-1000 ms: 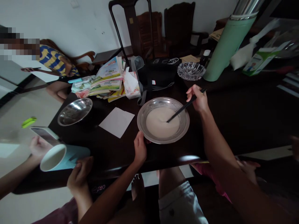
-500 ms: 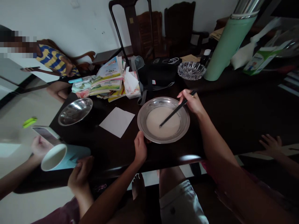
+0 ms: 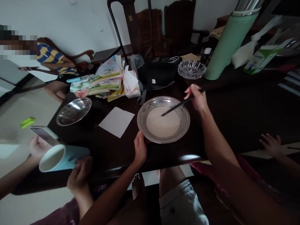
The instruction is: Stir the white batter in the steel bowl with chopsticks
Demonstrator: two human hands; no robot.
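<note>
A steel bowl [image 3: 143, 110] of pale batter [image 3: 162, 122] sits near the front edge of a dark table [image 3: 234, 115]. My left hand [image 3: 140, 149] grips the bowl's near-left rim. My right hand [image 3: 197, 97] is closed on dark chopsticks [image 3: 178, 106], whose tips dip into the batter at its far side.
An empty steel bowl [image 3: 73, 111] and a white paper square [image 3: 116, 121] lie to the left. Behind are books [image 3: 106, 79], a black bag [image 3: 156, 74], a glass ashtray [image 3: 191, 69] and a green flask [image 3: 227, 43]. Another person's hands hold a blue cup [image 3: 62, 157] and a phone [image 3: 44, 136]; a further hand [image 3: 270, 144] rests at right.
My right hand has swept the chopsticks around in the batter, tips going from the centre to the left and now to the far side. The left hand has stayed on the rim.
</note>
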